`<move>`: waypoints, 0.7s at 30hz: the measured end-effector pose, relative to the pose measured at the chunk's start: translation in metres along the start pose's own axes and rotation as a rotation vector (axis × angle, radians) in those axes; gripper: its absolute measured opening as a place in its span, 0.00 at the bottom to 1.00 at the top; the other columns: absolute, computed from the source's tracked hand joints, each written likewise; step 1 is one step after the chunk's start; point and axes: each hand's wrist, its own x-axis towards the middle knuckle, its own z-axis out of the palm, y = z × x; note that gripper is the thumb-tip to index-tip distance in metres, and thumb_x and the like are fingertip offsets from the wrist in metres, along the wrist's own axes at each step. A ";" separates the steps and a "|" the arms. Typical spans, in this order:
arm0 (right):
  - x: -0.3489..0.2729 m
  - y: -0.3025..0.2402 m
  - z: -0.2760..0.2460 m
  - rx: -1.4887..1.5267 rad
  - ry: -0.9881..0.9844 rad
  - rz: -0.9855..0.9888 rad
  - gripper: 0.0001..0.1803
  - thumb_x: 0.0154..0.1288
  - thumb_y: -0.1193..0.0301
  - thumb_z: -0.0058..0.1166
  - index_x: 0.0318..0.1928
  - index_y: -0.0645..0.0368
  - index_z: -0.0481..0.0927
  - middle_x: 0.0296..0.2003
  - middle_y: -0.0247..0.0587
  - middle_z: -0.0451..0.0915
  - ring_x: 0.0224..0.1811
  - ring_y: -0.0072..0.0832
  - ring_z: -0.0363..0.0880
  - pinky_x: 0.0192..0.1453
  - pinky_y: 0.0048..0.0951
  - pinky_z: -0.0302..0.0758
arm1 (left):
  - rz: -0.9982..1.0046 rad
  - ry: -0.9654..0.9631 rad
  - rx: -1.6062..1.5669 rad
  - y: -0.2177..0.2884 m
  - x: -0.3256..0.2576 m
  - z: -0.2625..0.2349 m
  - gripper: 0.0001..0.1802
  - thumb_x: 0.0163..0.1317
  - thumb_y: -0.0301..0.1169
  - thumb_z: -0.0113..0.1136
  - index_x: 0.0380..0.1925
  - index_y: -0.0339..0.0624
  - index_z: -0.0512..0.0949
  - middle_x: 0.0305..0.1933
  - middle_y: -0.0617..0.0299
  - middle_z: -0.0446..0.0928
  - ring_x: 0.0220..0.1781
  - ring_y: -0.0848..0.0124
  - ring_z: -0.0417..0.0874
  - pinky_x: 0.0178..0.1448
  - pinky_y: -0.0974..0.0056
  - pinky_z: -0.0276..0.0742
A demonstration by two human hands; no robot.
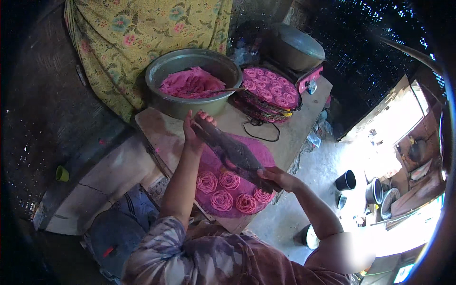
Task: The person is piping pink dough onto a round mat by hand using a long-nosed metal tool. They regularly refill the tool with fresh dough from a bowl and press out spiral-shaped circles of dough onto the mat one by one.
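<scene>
Both my hands hold a long dark two-handled press (237,154), slanting over the table. My left hand (196,127) grips its upper left end and my right hand (280,179) is closed round its lower right end. Below it lies a round pink-stained mat (262,146). Several coiled nests of pink dough strands (221,200) sit along the mat's near side, and the press hides part of its middle. Beyond my left hand stands a large metal basin (154,97) with pink dough (192,81) and a long-handled utensil (232,89) in it.
Right of the basin is a stack of round trays topped with pink coils (270,85). A lidded pot (297,45) sits on a stove (311,78) behind it. A dark cord loop (261,137) lies on the table (166,135). Buckets (346,180) stand on the floor at right.
</scene>
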 end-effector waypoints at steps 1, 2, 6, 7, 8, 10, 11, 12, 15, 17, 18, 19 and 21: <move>0.000 0.007 -0.006 0.060 -0.048 -0.012 0.30 0.67 0.42 0.42 0.35 0.59 0.80 0.23 0.33 0.78 0.20 0.21 0.73 0.23 0.24 0.68 | -0.008 -0.013 0.040 0.000 0.002 0.015 0.15 0.65 0.45 0.49 0.35 0.44 0.73 0.30 0.64 0.75 0.37 0.66 0.77 0.49 0.59 0.69; -0.002 0.013 -0.011 0.122 -0.093 -0.024 0.32 0.68 0.41 0.39 0.36 0.59 0.80 0.23 0.33 0.78 0.21 0.21 0.73 0.24 0.24 0.68 | -0.025 -0.009 0.042 -0.005 0.008 0.027 0.15 0.65 0.45 0.49 0.35 0.44 0.73 0.30 0.64 0.74 0.37 0.66 0.77 0.50 0.59 0.70; -0.033 0.002 -0.037 0.088 -0.096 0.066 0.37 0.68 0.38 0.30 0.48 0.60 0.76 0.29 0.36 0.79 0.25 0.23 0.76 0.28 0.24 0.71 | -0.051 0.060 -0.003 -0.038 0.020 0.032 0.17 0.63 0.46 0.46 0.34 0.43 0.72 0.30 0.62 0.73 0.36 0.64 0.76 0.51 0.58 0.70; -0.041 -0.013 -0.033 0.076 -0.050 0.121 0.38 0.68 0.37 0.29 0.48 0.60 0.75 0.28 0.37 0.79 0.25 0.23 0.76 0.28 0.24 0.72 | -0.043 0.096 -0.035 -0.048 0.020 0.016 0.19 0.63 0.48 0.44 0.34 0.42 0.72 0.30 0.62 0.72 0.36 0.64 0.75 0.50 0.57 0.70; -0.044 -0.014 -0.034 0.081 -0.045 0.158 0.38 0.68 0.38 0.27 0.49 0.61 0.74 0.29 0.40 0.79 0.26 0.25 0.77 0.28 0.25 0.73 | -0.043 0.125 -0.072 -0.060 0.022 0.003 0.21 0.62 0.49 0.42 0.33 0.41 0.71 0.30 0.61 0.72 0.35 0.63 0.74 0.49 0.57 0.69; -0.055 -0.010 -0.041 0.096 -0.025 0.235 0.39 0.70 0.39 0.24 0.51 0.62 0.73 0.31 0.45 0.81 0.28 0.27 0.80 0.29 0.26 0.76 | -0.074 0.225 -0.113 -0.086 0.021 -0.018 0.21 0.61 0.49 0.41 0.32 0.42 0.72 0.30 0.61 0.72 0.35 0.63 0.74 0.48 0.56 0.70; -0.054 0.002 -0.047 0.114 -0.032 0.240 0.39 0.69 0.38 0.25 0.48 0.62 0.75 0.29 0.45 0.81 0.26 0.27 0.80 0.27 0.25 0.75 | -0.090 0.273 -0.132 -0.093 0.020 -0.027 0.22 0.61 0.49 0.40 0.32 0.42 0.72 0.29 0.61 0.72 0.35 0.63 0.74 0.48 0.55 0.70; -0.051 0.014 -0.053 0.061 0.012 0.234 0.39 0.69 0.38 0.26 0.48 0.62 0.75 0.28 0.45 0.81 0.25 0.27 0.80 0.27 0.25 0.75 | -0.093 0.241 -0.118 -0.101 0.023 -0.031 0.22 0.61 0.49 0.40 0.31 0.42 0.72 0.29 0.61 0.72 0.35 0.63 0.74 0.47 0.55 0.70; -0.046 0.028 -0.056 -0.021 0.107 0.187 0.39 0.67 0.37 0.29 0.43 0.62 0.77 0.25 0.43 0.81 0.22 0.27 0.79 0.24 0.24 0.72 | -0.085 0.147 -0.050 -0.097 0.036 -0.029 0.19 0.60 0.48 0.42 0.31 0.43 0.72 0.28 0.62 0.72 0.33 0.64 0.75 0.47 0.56 0.71; -0.046 0.027 -0.046 0.060 0.168 0.134 0.40 0.65 0.34 0.32 0.37 0.61 0.80 0.22 0.39 0.80 0.19 0.25 0.78 0.18 0.23 0.66 | -0.106 0.086 0.006 -0.091 0.044 -0.012 0.14 0.59 0.44 0.46 0.32 0.46 0.71 0.28 0.64 0.72 0.33 0.66 0.75 0.47 0.58 0.71; -0.050 0.023 -0.046 0.046 0.140 0.147 0.40 0.65 0.34 0.32 0.36 0.62 0.80 0.22 0.39 0.80 0.19 0.25 0.78 0.18 0.23 0.67 | -0.124 0.116 -0.012 -0.090 0.043 -0.004 0.14 0.59 0.44 0.46 0.32 0.46 0.71 0.28 0.65 0.72 0.33 0.66 0.75 0.47 0.57 0.71; -0.056 0.015 -0.046 0.031 0.107 0.158 0.40 0.65 0.35 0.33 0.35 0.62 0.80 0.22 0.39 0.80 0.19 0.25 0.79 0.18 0.23 0.67 | -0.140 0.146 -0.026 -0.088 0.040 0.000 0.14 0.59 0.44 0.46 0.32 0.46 0.71 0.28 0.65 0.72 0.33 0.66 0.75 0.47 0.57 0.71; -0.070 0.003 -0.038 0.116 0.124 0.160 0.39 0.65 0.36 0.36 0.32 0.63 0.80 0.21 0.39 0.80 0.19 0.25 0.78 0.18 0.22 0.69 | -0.146 0.176 -0.044 -0.089 0.034 0.007 0.14 0.60 0.44 0.46 0.31 0.45 0.72 0.27 0.65 0.72 0.32 0.67 0.75 0.46 0.57 0.71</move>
